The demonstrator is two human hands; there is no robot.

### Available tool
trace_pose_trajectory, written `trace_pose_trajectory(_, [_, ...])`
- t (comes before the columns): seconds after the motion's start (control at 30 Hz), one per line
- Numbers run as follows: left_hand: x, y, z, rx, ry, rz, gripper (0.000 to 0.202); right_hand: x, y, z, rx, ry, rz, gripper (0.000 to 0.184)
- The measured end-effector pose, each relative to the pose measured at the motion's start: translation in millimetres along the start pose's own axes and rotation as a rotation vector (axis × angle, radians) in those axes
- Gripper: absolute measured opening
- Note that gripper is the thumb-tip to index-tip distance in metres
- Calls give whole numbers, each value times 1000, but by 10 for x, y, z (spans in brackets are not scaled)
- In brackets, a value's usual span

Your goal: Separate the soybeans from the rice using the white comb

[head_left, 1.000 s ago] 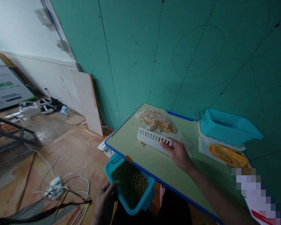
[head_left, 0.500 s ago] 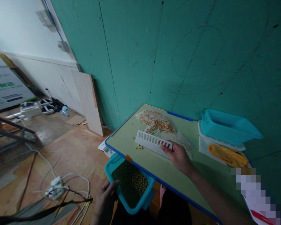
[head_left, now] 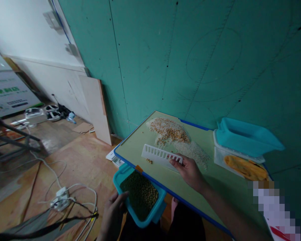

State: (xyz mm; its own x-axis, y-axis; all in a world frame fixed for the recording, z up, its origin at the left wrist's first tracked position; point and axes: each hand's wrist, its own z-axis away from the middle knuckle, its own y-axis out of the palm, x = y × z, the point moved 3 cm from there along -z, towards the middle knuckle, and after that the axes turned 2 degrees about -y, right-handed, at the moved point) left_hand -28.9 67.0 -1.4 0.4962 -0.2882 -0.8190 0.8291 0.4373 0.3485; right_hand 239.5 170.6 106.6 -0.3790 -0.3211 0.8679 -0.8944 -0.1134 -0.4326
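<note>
My right hand (head_left: 188,170) grips the right end of a white slotted plastic scraper (head_left: 158,155) standing on edge on the green table (head_left: 153,174). A few loose beans (head_left: 148,161) lie just in front of the scraper. Behind it sit a pile of yellow beans (head_left: 169,130) and a spread of white rice (head_left: 194,152). My left hand (head_left: 112,214) holds a teal tray (head_left: 157,212) filled with green beans (head_left: 140,194) below the table's blue front edge.
Stacked teal and white trays (head_left: 245,139), one with yellow contents (head_left: 244,167), sit at the table's right. A green wall stands behind. On the wooden floor at left lie a power strip (head_left: 60,199) with cables and a leaning board (head_left: 96,107).
My right hand has drawn the scraper towards the table's front-left edge, pushing the few beans with it. The tray in my left hand has hardly moved.
</note>
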Motion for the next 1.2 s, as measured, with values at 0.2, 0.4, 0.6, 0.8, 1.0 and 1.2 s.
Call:
trace_pose_trajectory(0.2, [-5, -17, -1, -9, 7, 18, 27, 99, 56, 155, 7, -26, 61, 35])
trace_pose_trajectory(0.4, [22, -57, -12, 19, -4, 24, 25, 292, 216, 426, 18, -218, 117, 26])
trace_pose_trajectory(0.6, [-8, -69, 8, -2, -28, 36, 26, 353, 352, 561, 14, -282, 122, 24])
trace_pose_trajectory(0.8, [-26, -90, -13, 21, -11, 34, 21, 359, 259, 295, -157, -215, 171, 24])
trace_pose_trajectory(1.0, [-113, -164, -89, 6, 55, 6, 23, 344, 267, -131, -281, -201, 290, 27])
trace_pose_trajectory(1.2, [-241, -290, -241, -51, 69, -34, 20, 349, 369, -228, -192, -223, 289, 26])
